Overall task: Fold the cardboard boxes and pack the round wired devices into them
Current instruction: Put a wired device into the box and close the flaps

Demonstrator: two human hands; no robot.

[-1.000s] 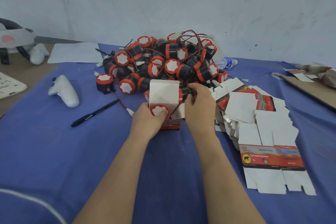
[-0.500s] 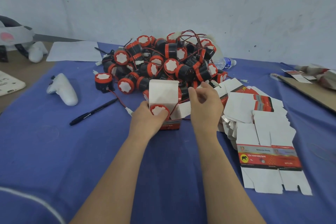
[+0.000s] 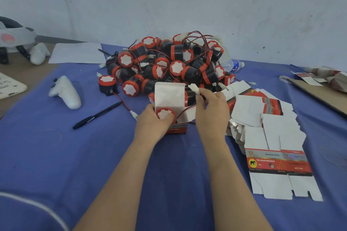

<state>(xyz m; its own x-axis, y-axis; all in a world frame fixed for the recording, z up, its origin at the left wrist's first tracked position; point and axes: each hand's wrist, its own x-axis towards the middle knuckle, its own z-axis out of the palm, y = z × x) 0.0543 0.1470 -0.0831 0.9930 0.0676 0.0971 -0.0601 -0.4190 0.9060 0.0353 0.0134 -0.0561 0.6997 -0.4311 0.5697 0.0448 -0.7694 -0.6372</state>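
Blue cloth covers the surface [image 3: 56, 155] below a pale, scuffed wall [image 3: 244, 5], where a person packs 1 round wired device [image 3: 165, 113] into a folded cardboard box [image 3: 170, 95]. The box stands at the middle, just in front of the pile of devices [image 3: 169, 65]. The left hand [image 3: 152, 125] grips the box from its left side, thumb against the device's red-and-white face, which shows in the open mouth. The right hand [image 3: 212, 112] pinches the white connector [image 3: 193, 87] at the end of the wire [image 3: 185, 111], raised beside the upright lid flap.

The step in hand appears to be tucking the lead in. It would go best looped down beside the device's body, connector last. The left hand should keep the device seated so that nothing catches when the flap closes. Flat unfolded boxes [image 3: 262, 118] lie fanned at the right.
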